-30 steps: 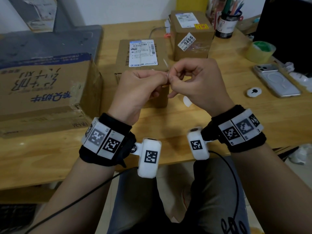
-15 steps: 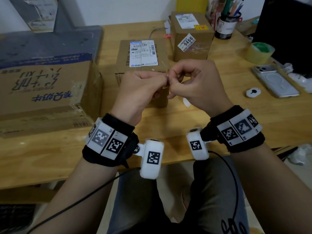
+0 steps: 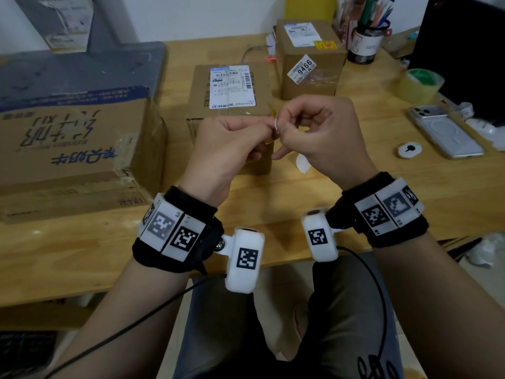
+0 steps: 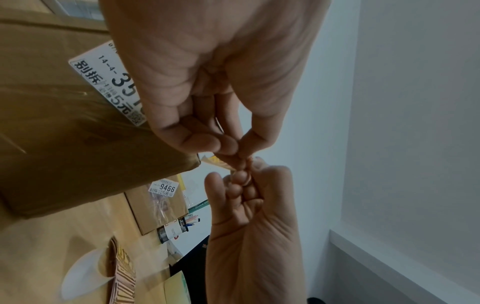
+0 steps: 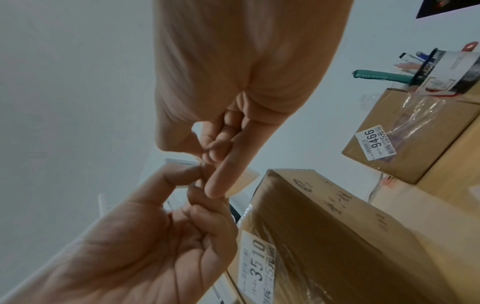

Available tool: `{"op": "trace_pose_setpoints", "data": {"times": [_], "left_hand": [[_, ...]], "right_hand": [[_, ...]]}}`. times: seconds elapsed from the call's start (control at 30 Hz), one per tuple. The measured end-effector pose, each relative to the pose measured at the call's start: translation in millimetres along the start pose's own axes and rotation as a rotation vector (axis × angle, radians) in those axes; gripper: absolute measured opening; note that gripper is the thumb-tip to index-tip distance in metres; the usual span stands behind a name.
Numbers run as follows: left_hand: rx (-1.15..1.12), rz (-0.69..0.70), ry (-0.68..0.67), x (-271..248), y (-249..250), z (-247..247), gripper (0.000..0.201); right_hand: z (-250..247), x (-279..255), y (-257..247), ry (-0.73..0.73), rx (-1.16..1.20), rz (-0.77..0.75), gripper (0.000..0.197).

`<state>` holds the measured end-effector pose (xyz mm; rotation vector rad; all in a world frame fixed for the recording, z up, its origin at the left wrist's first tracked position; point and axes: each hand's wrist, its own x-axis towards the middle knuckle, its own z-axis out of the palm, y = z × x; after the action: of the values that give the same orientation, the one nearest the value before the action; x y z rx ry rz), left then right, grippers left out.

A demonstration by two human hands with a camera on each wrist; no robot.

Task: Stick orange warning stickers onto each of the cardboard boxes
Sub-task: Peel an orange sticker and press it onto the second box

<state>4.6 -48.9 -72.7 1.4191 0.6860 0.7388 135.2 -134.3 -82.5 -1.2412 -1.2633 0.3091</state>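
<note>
An orange sticker (image 3: pixel 273 124) is pinched between the fingertips of the left hand (image 3: pixel 226 151) and right hand (image 3: pixel 319 135), above a cardboard box (image 3: pixel 229 105) on the counter (image 3: pixel 355 192).

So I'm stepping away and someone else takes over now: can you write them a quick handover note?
Left hand and right hand: both pinch one small sticker between them above the desk, apparently peeling its backing.
Boxes: far box already carries an orange sticker. Middle box and big left box show none.
Left: finish peeling, stick it on the middle box, then do the big box.
</note>
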Motion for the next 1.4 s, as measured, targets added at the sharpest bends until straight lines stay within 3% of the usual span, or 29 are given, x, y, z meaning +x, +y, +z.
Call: {"op": "trace_pose_setpoints", "data": {"times": [0.3,0.53,0.67,0.97,1.27,1.4], "left_hand": [[-0.038,-0.050,-0.028,-2,3,-3,0.010],[-0.014,-0.054,-0.010,-3,5,-2,0.012],[-0.008,-0.027,-0.012,-1,2,-2,0.019],[-0.069,0.061,-0.058,-2,0,-6,0.011],[-0.015,0.157,-0.050,0,-4,-8,0.010],[0.005,0.161,-0.069,1,-9,-11,0.009]], "right_hand": [[-1,-1,1,-0.006,0.028,0.029,0.006],[2,-2,-3,-0.035,-0.053,-0.002,0.015],[2,-2,-3,-0.018,-0.055,-0.001,0.011],[-9,0,-8,-0.010,0.162,0.112,0.012],[-10,0,-10,0.021,0.125,0.167,0.003],[-6,-2,-8,-0.015,0.144,0.207,0.008]]}}
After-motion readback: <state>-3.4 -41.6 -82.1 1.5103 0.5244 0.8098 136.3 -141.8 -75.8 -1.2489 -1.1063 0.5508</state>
